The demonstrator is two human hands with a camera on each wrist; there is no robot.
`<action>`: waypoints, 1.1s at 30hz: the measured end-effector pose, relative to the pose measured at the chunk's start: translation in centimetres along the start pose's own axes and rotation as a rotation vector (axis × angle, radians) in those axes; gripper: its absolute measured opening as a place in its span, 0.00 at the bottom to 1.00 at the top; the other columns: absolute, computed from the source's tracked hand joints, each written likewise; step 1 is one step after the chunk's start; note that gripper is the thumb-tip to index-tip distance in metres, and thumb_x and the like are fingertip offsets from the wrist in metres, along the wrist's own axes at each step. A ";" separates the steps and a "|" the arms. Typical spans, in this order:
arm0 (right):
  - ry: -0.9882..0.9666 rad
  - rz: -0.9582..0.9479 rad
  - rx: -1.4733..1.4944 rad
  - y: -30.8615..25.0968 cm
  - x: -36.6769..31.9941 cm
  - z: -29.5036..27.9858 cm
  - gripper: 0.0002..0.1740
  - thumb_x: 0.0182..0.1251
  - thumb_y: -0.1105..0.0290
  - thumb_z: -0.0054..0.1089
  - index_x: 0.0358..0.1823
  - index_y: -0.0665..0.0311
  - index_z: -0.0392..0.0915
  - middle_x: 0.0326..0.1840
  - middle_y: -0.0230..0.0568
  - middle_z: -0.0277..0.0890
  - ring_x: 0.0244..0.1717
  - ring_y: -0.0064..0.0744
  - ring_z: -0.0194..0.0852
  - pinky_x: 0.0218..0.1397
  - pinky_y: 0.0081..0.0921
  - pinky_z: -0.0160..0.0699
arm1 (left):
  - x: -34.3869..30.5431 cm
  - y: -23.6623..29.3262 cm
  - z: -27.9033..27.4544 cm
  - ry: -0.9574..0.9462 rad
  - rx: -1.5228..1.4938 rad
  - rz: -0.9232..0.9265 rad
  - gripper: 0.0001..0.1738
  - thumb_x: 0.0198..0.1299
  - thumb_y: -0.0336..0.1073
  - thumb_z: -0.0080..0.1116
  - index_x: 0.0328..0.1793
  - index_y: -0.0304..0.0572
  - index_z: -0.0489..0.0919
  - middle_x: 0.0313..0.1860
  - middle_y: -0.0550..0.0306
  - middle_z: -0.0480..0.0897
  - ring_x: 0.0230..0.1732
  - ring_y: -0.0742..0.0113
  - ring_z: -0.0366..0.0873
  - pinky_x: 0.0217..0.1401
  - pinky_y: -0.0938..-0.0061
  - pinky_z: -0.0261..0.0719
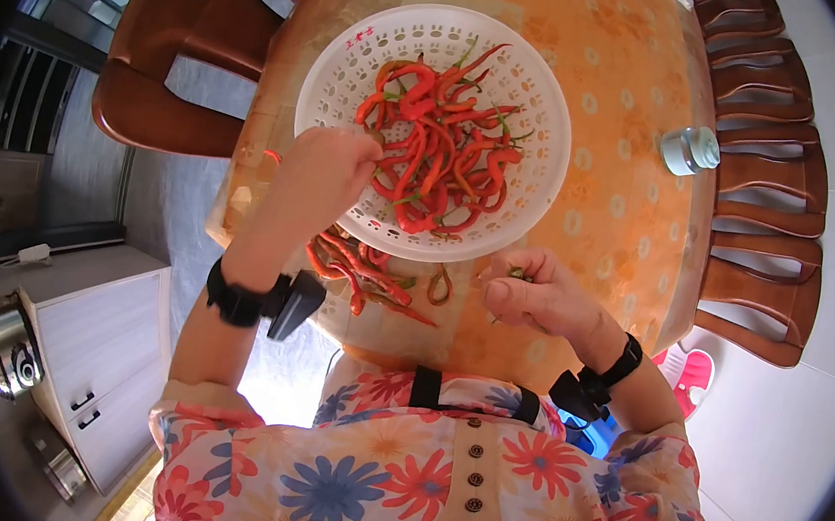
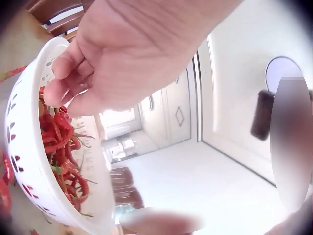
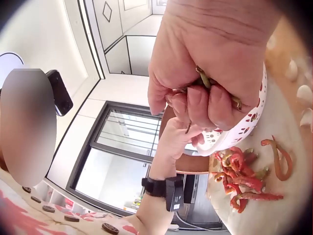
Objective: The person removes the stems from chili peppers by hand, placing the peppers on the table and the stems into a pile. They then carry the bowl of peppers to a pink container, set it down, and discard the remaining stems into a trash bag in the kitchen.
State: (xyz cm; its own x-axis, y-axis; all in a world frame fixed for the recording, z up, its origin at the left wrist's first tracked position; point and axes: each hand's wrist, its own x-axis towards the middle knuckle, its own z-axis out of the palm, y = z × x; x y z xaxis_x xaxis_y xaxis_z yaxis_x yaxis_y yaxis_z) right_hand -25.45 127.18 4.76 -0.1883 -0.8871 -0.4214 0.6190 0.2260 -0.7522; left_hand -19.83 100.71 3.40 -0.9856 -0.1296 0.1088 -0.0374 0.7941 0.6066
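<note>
A white perforated plastic basket on the table holds a heap of red chili peppers, many with green stems. Over its near left side, my left hand has its fingers curled down, pinching a chili pepper at the edge of the heap; the fingertips are partly hidden. Just outside the basket's near right rim, my right hand is closed in a fist around green pepper stems, whose ends stick out between the fingers. Several more red chili peppers lie in a loose pile on the table, in front of the basket.
The table has an orange patterned cover. A lidded jar stands near its right edge. One curled pepper lies apart from the pile. Wooden chairs line the right side, and another chair stands at the left.
</note>
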 end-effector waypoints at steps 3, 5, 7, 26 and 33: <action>0.003 -0.057 0.008 0.6 0.1 0.1 0.17 0.66 0.60 0.52 0.21 0.59 0.67 0.15 0.21 0.56 0.15 0.10 0.48 0.16 0.13 0.46 | 2.1 -0.7 1.3 -0.167 0.229 -0.003 0.06 0.49 0.27 0.53 0.31 0.36 0.79 0.30 0.44 0.78 0.36 0.49 0.77 0.40 0.60 0.74; 0.000 -0.038 0.080 0.9 0.2 0.1 0.17 0.68 0.59 0.48 0.24 0.61 0.70 0.14 0.22 0.56 0.14 0.10 0.48 0.15 0.13 0.46 | 3.0 -1.7 2.6 -0.168 0.329 0.038 0.05 0.47 0.26 0.52 0.31 0.35 0.78 0.32 0.42 0.78 0.38 0.47 0.76 0.41 0.61 0.74; 0.006 -0.027 0.061 0.7 -0.1 0.3 0.16 0.68 0.59 0.47 0.26 0.62 0.71 0.14 0.22 0.56 0.14 0.11 0.47 0.15 0.13 0.45 | 3.6 -2.9 3.0 -0.237 0.363 0.077 0.05 0.46 0.25 0.53 0.30 0.34 0.78 0.32 0.42 0.78 0.38 0.46 0.76 0.41 0.61 0.74; 0.246 0.011 0.075 0.1 1.1 -0.3 0.13 0.68 0.59 0.49 0.37 0.62 0.73 0.16 0.18 0.49 0.15 0.08 0.42 0.16 0.10 0.41 | 1.7 -2.6 1.7 -0.322 0.423 0.145 0.08 0.44 0.24 0.52 0.31 0.36 0.80 0.31 0.49 0.79 0.37 0.49 0.77 0.40 0.62 0.76; 0.320 -0.037 0.098 0.4 0.4 -1.9 0.12 0.68 0.60 0.48 0.37 0.63 0.73 0.16 0.18 0.50 0.15 0.08 0.42 0.15 0.11 0.41 | 2.2 -1.6 1.0 -0.488 0.533 -0.039 0.10 0.42 0.23 0.54 0.32 0.41 0.81 0.36 0.51 0.78 0.43 0.53 0.76 0.44 0.65 0.74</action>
State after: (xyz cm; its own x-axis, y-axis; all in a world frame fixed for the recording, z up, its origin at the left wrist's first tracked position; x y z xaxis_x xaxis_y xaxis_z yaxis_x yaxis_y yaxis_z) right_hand -26.76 127.65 3.30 -0.4319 -0.7194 -0.5440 0.6750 0.1422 -0.7240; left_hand -22.15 99.75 1.91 -0.9387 0.0176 -0.3443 -0.0265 0.9921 0.1230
